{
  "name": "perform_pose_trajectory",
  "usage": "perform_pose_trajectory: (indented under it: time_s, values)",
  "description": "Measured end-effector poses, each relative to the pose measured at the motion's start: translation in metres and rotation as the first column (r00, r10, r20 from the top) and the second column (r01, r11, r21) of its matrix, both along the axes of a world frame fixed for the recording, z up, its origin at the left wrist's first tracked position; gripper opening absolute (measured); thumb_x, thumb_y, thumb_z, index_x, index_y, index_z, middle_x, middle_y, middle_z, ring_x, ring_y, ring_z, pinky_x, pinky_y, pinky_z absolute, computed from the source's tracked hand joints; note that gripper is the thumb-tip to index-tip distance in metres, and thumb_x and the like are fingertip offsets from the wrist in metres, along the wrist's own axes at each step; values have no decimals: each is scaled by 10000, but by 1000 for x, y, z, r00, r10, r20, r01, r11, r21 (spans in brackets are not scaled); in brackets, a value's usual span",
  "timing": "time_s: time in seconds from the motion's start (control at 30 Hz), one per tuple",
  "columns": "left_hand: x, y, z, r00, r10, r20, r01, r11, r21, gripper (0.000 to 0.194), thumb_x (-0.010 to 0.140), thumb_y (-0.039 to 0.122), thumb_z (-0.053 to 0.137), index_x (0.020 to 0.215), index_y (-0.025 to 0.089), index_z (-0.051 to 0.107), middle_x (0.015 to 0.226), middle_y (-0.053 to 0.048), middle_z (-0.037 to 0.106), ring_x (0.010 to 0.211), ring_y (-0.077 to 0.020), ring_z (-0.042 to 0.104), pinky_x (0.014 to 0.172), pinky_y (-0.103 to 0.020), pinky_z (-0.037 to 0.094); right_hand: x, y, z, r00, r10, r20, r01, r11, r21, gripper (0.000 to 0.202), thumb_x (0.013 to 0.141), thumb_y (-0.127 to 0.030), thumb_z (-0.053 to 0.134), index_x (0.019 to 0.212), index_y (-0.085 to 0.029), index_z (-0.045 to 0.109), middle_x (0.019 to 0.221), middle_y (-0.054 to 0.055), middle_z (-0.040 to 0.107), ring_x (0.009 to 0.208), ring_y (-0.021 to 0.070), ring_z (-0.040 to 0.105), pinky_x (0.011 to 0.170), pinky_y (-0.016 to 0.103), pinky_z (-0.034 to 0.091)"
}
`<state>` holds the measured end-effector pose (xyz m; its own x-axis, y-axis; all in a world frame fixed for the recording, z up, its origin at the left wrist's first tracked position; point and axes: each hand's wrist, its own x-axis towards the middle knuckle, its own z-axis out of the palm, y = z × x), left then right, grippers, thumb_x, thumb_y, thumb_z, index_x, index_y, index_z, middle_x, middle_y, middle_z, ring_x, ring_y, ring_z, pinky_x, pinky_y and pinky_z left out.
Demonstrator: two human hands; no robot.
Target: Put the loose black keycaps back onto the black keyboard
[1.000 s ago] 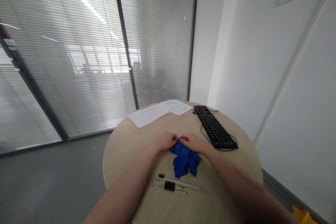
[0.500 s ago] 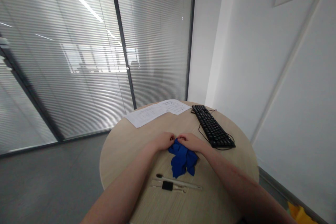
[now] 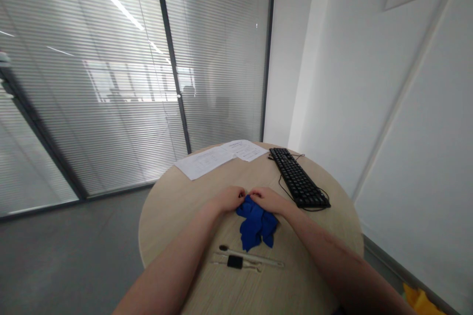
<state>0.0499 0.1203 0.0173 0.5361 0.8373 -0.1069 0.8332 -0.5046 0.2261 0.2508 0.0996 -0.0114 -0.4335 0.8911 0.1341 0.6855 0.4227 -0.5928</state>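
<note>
A crumpled blue cloth (image 3: 254, 226) hangs down toward me on the table from between my two hands. My left hand (image 3: 233, 198) has its fingers curled closed on the cloth's upper left edge. Close beside it, my right hand (image 3: 266, 198) pinches the top of the cloth between thumb and fingers. Nearer to me lies a long pale brush (image 3: 258, 258) with a small dark head. Against it rests a small black block (image 3: 235, 262) with thin pale sticks on either side, too small to make out clearly.
A black keyboard (image 3: 299, 177) with its cable lies to the right on the round wooden table (image 3: 158, 216). Printed paper sheets (image 3: 207, 161) are spread at the far side. A white wall stands at right, and a yellow item (image 3: 419, 300) shows low at the right.
</note>
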Motion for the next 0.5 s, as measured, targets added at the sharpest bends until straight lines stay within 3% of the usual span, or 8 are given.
perform_pose_trajectory:
  time_s: [0.3,0.5]
  values:
    - [0,-2,3,1000,-7,13,7,1000,0,309,982,400,624,1176,161,650,1175,-84,675,1027,-210,667,908,-433,581,-1,-3,4,1000,1,20,-1,1000,6,335,975,-264,464,1114,-187,759,1107,64,745,1028,189,678,928,268,497]
    - [-4,-9,17,999,-13,33,12,1000,18,290,980,406,628,1118,153,666,1110,-68,693,985,-198,676,896,-423,581,4,-9,15,999,-33,29,32,999,40,333,962,-221,487,1144,-205,765,1148,52,742,1070,186,677,972,272,487]
